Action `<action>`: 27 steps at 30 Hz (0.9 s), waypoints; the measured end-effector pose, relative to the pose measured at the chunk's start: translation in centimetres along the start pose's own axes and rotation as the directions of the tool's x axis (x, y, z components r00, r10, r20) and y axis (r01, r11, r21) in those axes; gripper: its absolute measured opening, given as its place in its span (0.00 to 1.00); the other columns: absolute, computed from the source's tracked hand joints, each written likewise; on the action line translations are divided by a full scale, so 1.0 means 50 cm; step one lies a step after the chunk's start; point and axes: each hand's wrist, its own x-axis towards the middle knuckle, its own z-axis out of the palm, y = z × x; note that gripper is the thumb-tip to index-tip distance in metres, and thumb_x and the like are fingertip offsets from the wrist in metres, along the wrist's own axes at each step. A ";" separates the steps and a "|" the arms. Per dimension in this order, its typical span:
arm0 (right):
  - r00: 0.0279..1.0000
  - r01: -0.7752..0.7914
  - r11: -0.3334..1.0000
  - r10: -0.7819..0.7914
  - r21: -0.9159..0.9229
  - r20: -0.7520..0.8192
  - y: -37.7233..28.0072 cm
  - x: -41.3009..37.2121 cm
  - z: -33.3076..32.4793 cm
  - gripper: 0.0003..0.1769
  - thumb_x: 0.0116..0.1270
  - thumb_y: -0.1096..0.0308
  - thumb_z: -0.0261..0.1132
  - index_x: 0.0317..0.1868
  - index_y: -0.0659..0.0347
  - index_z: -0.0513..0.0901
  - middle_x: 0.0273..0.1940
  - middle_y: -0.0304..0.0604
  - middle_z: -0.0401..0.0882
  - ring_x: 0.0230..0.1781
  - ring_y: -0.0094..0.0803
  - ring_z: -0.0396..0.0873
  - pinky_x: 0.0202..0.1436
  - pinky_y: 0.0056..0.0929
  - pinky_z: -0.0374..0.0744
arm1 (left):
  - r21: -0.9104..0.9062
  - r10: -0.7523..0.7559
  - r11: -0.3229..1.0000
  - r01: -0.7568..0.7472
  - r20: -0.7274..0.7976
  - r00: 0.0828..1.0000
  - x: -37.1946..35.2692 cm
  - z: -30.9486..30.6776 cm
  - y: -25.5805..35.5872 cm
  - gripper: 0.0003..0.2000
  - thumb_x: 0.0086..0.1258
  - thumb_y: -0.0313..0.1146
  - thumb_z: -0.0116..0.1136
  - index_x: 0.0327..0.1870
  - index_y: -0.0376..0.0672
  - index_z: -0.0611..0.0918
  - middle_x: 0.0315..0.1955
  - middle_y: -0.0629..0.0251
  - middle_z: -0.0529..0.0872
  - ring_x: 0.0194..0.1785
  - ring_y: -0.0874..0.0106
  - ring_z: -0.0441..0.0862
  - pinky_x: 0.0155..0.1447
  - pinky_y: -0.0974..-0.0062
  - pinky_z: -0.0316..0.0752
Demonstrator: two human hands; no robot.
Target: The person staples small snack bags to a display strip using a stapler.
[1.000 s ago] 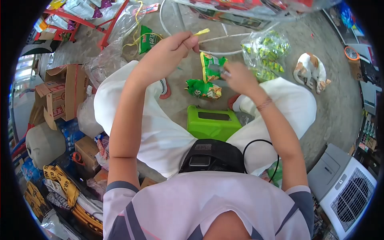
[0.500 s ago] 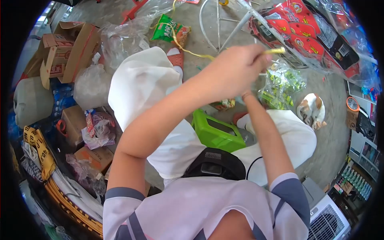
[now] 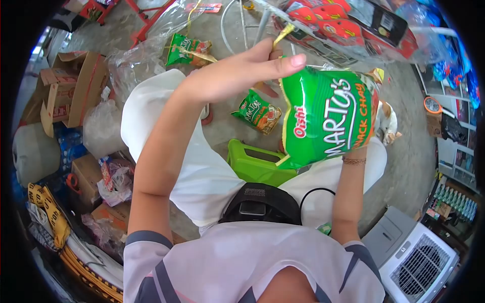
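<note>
My left hand point(image 3: 242, 68) is raised at upper centre, its thumb stretched out beside the top of a large green snack bag point(image 3: 328, 118). A yellow ribbon point(image 3: 284, 35) is held between its fingers. Behind the bag, my right hand point(image 3: 358, 152) supports its right side; most of its fingers are hidden. A bracelet circles that wrist. Beyond my left arm lies a smaller-looking green snack bag point(image 3: 183, 50) with ribbon across it. Another green snack bag point(image 3: 256, 112) shows between my legs, below my left hand.
A green plastic stool point(image 3: 255, 164) stands between my knees. Cardboard boxes point(image 3: 81, 91) and clear plastic are at left. Red packs point(image 3: 328, 22) in plastic rest by a white metal frame at the top. A white-and-brown animal point(image 3: 387, 123) lies at right, above an air cooler point(image 3: 419, 265).
My right hand has brought a large green snack bag up into view. My left hand has moved left and its thumb has spread, with the ribbon still between its fingers. The view has shifted.
</note>
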 end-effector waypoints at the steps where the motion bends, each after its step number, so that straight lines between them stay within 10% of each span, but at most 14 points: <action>1: 0.993 0.118 0.985 -0.118 -0.125 0.009 0.015 -0.001 0.003 0.29 0.71 0.52 0.53 0.68 0.57 0.66 0.64 0.48 0.70 0.60 0.38 0.74 0.63 0.40 0.75 | -0.082 0.088 0.993 -0.086 0.027 0.996 -0.003 0.012 0.003 0.26 0.64 0.50 0.64 0.48 0.38 0.70 0.58 0.50 0.74 0.61 0.64 0.73 0.62 0.67 0.68; 6: 0.963 0.222 0.855 -0.267 -0.468 -0.030 0.036 0.002 0.019 0.29 0.69 0.50 0.58 0.66 0.53 0.68 0.60 0.47 0.73 0.56 0.35 0.76 0.56 0.39 0.78 | 0.017 0.731 0.682 -0.731 0.005 0.682 0.011 0.039 0.011 0.33 0.44 0.28 0.79 0.40 0.47 0.60 0.66 0.44 0.66 0.66 0.56 0.69 0.68 0.58 0.62; 13: 0.923 -0.376 0.918 0.359 0.127 0.136 0.070 -0.027 0.017 0.27 0.69 0.51 0.59 0.63 0.53 0.71 0.55 0.46 0.77 0.49 0.34 0.79 0.50 0.37 0.81 | 0.068 0.843 0.533 -0.843 0.034 0.536 0.018 0.050 0.032 0.31 0.44 0.26 0.79 0.36 0.48 0.60 0.52 0.42 0.76 0.64 0.50 0.71 0.65 0.57 0.68; 17: 0.924 -0.382 0.924 0.382 0.011 0.024 0.085 -0.024 0.018 0.26 0.68 0.51 0.59 0.61 0.54 0.72 0.52 0.45 0.80 0.45 0.33 0.81 0.46 0.36 0.82 | 0.006 0.743 0.661 -0.751 -0.152 0.652 0.004 0.066 0.038 0.27 0.52 0.15 0.70 0.34 0.46 0.59 0.41 0.54 0.79 0.50 0.65 0.81 0.51 0.70 0.79; 19: 0.916 -0.272 0.753 0.011 -0.600 -0.401 0.087 -0.015 0.040 0.17 0.69 0.56 0.58 0.51 0.57 0.76 0.39 0.40 0.81 0.30 0.28 0.80 0.32 0.30 0.79 | -0.045 0.594 0.779 -0.625 -0.266 0.759 0.010 0.070 0.040 0.25 0.55 0.16 0.68 0.34 0.45 0.59 0.42 0.54 0.80 0.46 0.71 0.81 0.49 0.74 0.79; 27: 0.946 0.275 0.639 -0.311 -0.719 0.085 0.010 -0.031 0.109 0.14 0.64 0.67 0.67 0.38 0.56 0.67 0.44 0.44 0.78 0.47 0.27 0.76 0.46 0.24 0.75 | -0.153 0.232 0.942 -0.298 -0.345 0.910 0.047 0.098 -0.028 0.20 0.62 0.21 0.65 0.31 0.47 0.60 0.34 0.58 0.83 0.37 0.76 0.83 0.39 0.80 0.78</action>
